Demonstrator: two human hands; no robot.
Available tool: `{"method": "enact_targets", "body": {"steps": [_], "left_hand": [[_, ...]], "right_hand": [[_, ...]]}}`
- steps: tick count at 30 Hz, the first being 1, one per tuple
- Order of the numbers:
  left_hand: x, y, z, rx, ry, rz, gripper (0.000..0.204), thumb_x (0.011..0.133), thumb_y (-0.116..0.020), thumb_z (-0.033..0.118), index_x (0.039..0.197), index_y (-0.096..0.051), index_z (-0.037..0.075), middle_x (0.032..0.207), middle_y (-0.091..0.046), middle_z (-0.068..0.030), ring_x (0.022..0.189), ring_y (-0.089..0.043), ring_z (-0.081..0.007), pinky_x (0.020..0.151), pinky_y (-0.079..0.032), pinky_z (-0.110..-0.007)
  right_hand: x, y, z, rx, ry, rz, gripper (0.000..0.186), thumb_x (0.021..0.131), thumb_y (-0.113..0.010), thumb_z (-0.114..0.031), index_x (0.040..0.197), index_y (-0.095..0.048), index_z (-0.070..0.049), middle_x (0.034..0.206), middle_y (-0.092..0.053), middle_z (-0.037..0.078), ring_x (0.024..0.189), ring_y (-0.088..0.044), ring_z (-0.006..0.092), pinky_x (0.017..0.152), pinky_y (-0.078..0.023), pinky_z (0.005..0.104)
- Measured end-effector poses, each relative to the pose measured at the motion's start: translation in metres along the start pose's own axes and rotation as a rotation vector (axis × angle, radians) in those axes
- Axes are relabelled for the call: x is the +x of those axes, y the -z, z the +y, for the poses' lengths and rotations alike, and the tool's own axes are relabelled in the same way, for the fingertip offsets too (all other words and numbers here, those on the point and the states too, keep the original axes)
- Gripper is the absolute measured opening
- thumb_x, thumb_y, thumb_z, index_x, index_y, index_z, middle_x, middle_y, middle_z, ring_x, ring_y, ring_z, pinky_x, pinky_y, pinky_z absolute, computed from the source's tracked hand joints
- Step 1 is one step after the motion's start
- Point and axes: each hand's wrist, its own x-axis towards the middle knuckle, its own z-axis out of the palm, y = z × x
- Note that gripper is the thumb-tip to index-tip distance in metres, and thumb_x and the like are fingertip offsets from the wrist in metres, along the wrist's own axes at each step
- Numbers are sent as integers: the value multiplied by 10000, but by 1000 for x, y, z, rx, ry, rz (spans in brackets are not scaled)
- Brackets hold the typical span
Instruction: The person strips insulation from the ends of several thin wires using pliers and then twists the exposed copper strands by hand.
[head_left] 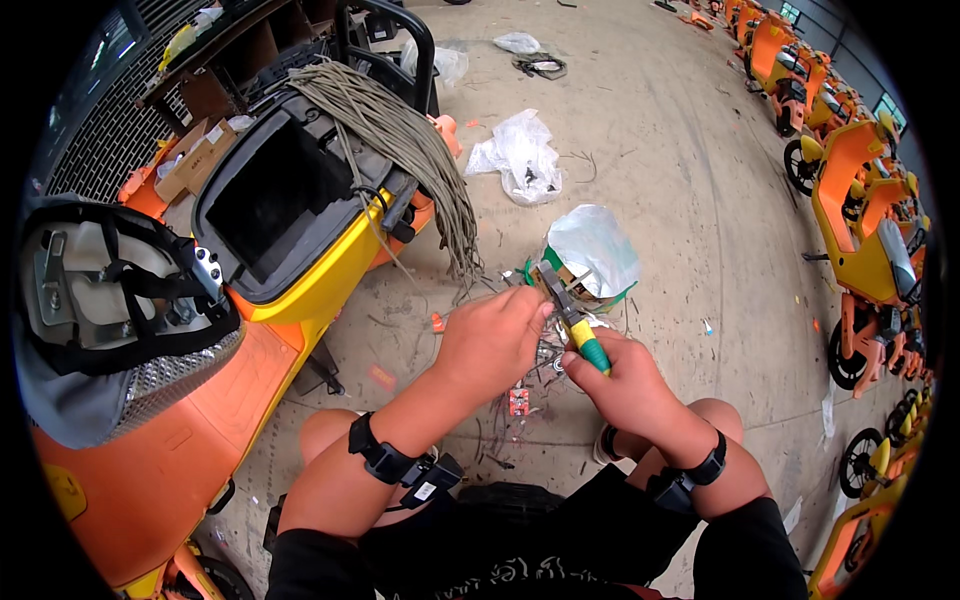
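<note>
My right hand [632, 378] is closed round the green and yellow handles of a pair of pliers [587, 342], whose dark metal jaws point up and to the left. Close beside those jaws, my left hand [495, 335] has its thumb and fingers pinched together. Whatever the left fingers grip is too small or too hidden to make out. Just beyond the pliers stands a round container with a whitish plastic sheet [598, 245] over its top. Wire scraps and small bits lie on the floor beneath my hands, among them a little red and white packet [519, 402].
At left is an orange and yellow scooter [170, 430] with an open black-lined box [275, 190], a rope coil [385, 130] and a grey bag [120, 380]. White plastic bags [522, 155] lie ahead. Several orange scooters [855, 215] line the right side.
</note>
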Motion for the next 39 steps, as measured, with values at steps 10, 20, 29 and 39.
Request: {"method": "enact_targets", "body": {"steps": [10, 20, 29, 39], "left_hand": [[3, 23, 10, -841, 537, -343, 241, 1030, -597, 232, 942, -649, 13, 685, -494, 44, 607, -442, -55, 535, -350, -241], [5, 33, 4, -1251, 787, -497, 256, 1051, -566, 243, 955, -647, 20, 710, -503, 52, 605, -400, -31, 549, -323, -198], [-8, 7, 15, -110, 63, 12, 178, 999, -621, 232, 992, -614, 54, 761, -633, -105, 677, -650, -284, 573, -490, -403], [-3, 23, 10, -549, 394, -262, 201, 1032, -592, 200, 996, -650, 11, 699, -567, -22, 593, -503, -122, 531, -402, -283]], "right_hand": [[-4, 6, 13, 85, 162, -84, 236, 935, -706, -171, 1031, -676, 42, 1189, -655, 186, 979, -660, 295, 857, -521, 366], [-4, 7, 5, 58, 211, -68, 223, 937, -699, -155, 1041, -678, 41, 1129, -670, 174, 926, -671, 304, 820, -529, 373], [-7, 6, -11, -87, 32, -47, 184, 946, -674, -136, 1027, -683, 29, 968, -684, 130, 876, -653, 223, 801, -512, 346], [-2, -2, 8, 28, 211, -20, 212, 932, -696, -141, 1026, -686, 49, 1195, -652, 172, 988, -671, 288, 862, -521, 365]]}}
